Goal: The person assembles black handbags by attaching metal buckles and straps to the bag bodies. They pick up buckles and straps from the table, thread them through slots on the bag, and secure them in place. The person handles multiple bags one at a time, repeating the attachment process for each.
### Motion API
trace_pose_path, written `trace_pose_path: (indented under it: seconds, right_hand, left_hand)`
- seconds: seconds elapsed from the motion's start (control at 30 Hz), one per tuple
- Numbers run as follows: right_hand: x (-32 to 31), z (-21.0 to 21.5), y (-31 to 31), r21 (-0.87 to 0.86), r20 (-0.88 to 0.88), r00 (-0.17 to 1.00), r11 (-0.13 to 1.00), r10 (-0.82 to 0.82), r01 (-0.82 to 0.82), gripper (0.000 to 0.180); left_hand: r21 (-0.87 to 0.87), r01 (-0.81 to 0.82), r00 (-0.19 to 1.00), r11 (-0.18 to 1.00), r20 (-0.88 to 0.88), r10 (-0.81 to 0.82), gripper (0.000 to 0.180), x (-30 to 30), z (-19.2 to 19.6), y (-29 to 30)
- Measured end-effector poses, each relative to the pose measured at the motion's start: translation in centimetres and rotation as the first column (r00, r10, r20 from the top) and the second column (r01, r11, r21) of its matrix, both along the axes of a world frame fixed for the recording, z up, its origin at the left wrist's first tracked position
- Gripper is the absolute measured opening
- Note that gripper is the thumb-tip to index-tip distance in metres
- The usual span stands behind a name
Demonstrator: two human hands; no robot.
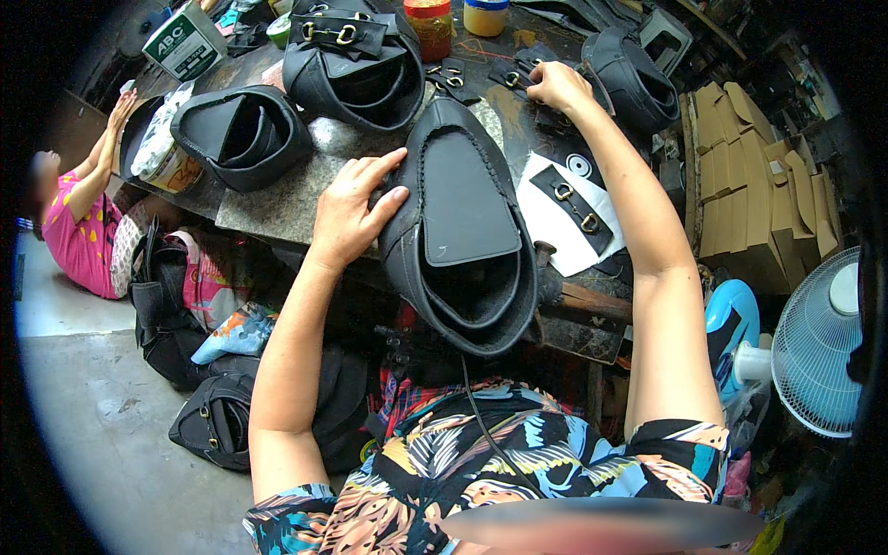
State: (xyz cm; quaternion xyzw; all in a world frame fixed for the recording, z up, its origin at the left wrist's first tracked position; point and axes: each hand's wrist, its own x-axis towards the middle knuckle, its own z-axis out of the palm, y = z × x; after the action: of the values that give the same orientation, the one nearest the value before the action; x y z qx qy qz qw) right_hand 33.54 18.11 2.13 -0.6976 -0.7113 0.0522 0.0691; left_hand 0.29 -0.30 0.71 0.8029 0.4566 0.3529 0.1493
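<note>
A black leather shoe upper [470, 199], with stitching along its front and others nested in its opening, lies toe away from me at the table's near edge. My left hand [350, 211] holds its left side, index finger and thumb pressed against the leather. At the far right, my right hand [561, 87] is closed on a black strap [511, 78] with metal hardware; its fingertips are partly hidden. Another black strap with a gold-coloured bit [577, 211] rests on a white sheet [546, 248], right of the upper. More small straps [451, 80] lie beyond the toe.
Nested black uppers [242, 139] stand left and behind, with another stack [631, 81] at far right. Jars [429, 30] and a green-white can [185, 43] line the back. Cardboard boxes [740, 185] and a fan [819, 340] are at right. A person in pink [83, 222] sits at left.
</note>
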Motion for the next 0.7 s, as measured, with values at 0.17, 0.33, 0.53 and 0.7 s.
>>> trace_pose_path:
  seconds: [0.17, 0.33, 0.53, 0.7]
  right_hand:
    - [-0.1, -0.1, 1.4, 0.143, -0.145, 0.989, 0.99, 0.04, -0.019, 0.037]
    - [-5.1, 0.0, 2.6, 0.214, -0.619, 0.725, 0.953, 0.301, -0.213, 0.049]
    - [-7.9, -1.2, 0.8, 0.248, -0.234, 0.907, 0.924, 0.349, -0.292, 0.049]
    - [0.9, 2.1, -2.3, 0.343, -0.025, 0.975, 0.918, 0.222, -0.2, 0.039]
  left_hand:
    - [-0.022, 0.001, 1.0, 1.0, 0.021, -0.001, 0.047, 0.3, 0.0, 0.0]
    - [-0.066, 0.017, 0.999, 0.998, 0.045, -0.014, 0.046, 0.3, -0.1, 0.1]
    - [-0.042, 0.016, 1.0, 0.999, 0.007, -0.016, 0.046, 0.3, 0.3, 0.1]
    - [-0.028, 0.03, 0.999, 0.999, 0.033, -0.029, 0.045, 0.3, 0.3, 0.1]
